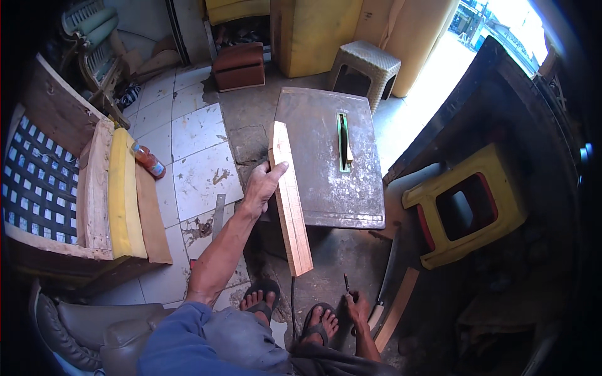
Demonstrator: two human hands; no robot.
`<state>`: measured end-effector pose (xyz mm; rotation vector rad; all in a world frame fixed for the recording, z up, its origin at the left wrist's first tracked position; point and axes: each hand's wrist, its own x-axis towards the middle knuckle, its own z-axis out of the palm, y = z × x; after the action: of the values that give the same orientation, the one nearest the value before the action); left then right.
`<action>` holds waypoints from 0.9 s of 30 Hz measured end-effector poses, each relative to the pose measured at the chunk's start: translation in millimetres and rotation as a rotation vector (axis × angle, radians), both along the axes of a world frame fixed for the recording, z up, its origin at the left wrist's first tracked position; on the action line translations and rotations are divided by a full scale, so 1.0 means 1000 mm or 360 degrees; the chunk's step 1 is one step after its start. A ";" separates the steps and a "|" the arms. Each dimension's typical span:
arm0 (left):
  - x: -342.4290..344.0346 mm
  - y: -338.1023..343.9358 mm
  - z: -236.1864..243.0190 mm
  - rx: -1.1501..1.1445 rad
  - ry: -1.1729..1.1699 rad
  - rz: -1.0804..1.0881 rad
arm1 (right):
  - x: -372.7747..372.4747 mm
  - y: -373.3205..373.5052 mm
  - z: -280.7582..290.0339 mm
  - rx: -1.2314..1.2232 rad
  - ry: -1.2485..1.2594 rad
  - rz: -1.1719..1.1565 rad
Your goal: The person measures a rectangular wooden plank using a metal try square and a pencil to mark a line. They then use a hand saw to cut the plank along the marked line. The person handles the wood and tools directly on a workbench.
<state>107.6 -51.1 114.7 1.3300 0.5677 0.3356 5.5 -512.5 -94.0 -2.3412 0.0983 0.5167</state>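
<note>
My left hand (262,187) grips a long wooden board (290,207) by its left edge, thumb on top. The board has one slanted end and faint lines across it. Its upper part overlaps the near left side of a worn metal saw table (323,188). A dark circular blade (343,144) stands in the slot of that table, apart from the board. Lower down, my right hand (359,308) is closed around a thin dark pencil-like stick (347,282) that points up. On the floor beside this hand are a long-bladed tool with a pale handle (376,315) and a wood strip (399,304).
A wooden seat frame with black webbing (44,182) stands at left, near a bottle (149,161). At right lies a yellow stool (467,216) on its side. A woven-pattern stool (370,59) and a brown padded box (239,66) stand behind. A cable (293,301) runs between my sandalled feet.
</note>
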 end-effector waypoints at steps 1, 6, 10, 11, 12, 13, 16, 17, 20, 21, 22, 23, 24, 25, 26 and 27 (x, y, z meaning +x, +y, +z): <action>0.006 0.005 0.001 0.0006 0.0044 -0.0055 | 0.006 0.001 0.002 -0.0038 0.0002 0.0012; 0.019 0.036 -0.007 0.0185 0.0155 -0.0180 | 0.007 0.010 0.005 -0.0096 -0.0062 0.0026; 0.020 0.039 -0.005 0.0240 0.0210 -0.0184 | 0.004 0.008 0.008 -0.0112 -0.0096 0.0007; 0.019 0.038 -0.003 0.0216 0.0228 -0.0200 | 0.004 0.007 0.008 -0.0126 -0.0109 0.0002; 0.019 0.037 -0.001 0.0191 0.0246 -0.0217 | 0.003 0.007 0.007 -0.0135 -0.0118 -0.0003; 0.019 0.035 0.000 0.0204 0.0264 -0.0216 | 0.002 0.007 0.005 -0.0144 -0.0128 -0.0009; 0.017 0.055 -0.003 0.0246 0.0239 -0.0366 | 0.004 0.014 0.007 -0.0166 -0.0143 0.0008; 0.017 0.055 0.002 0.0310 0.0274 -0.0394 | 0.005 0.015 0.009 -0.0181 -0.0144 0.0006; 0.016 0.057 0.019 0.0461 0.0369 -0.0611 | 0.006 0.015 0.011 -0.0209 -0.0099 -0.0010; 0.017 0.060 0.027 0.0482 0.0393 -0.0776 | 0.007 0.014 0.010 -0.0210 -0.0108 -0.0011; 0.017 0.061 0.034 0.0504 0.0417 -0.0939 | 0.007 0.013 0.010 -0.0209 -0.0117 -0.0011; 0.016 0.063 0.039 0.0756 0.0459 -0.1049 | 0.006 0.015 0.008 -0.0200 -0.0122 -0.0005; 0.016 0.064 0.043 0.0903 0.0349 -0.1277 | 0.006 0.016 0.006 -0.0199 -0.0131 0.0009; 0.014 0.062 0.046 0.1112 0.0333 -0.1437 | 0.006 0.016 0.005 -0.0198 -0.0141 0.0022; 0.011 0.049 0.056 0.1256 0.0332 -0.1567 | 0.005 0.015 0.004 -0.0204 -0.0147 0.0026; 0.009 0.036 0.067 0.1403 0.0315 -0.1692 | 0.006 0.012 0.003 -0.0173 -0.0153 -0.0007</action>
<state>116.6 -15.4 181.8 2.3182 -0.2390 -0.4978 11.5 -500.4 -91.4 -2.4670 0.0886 0.4046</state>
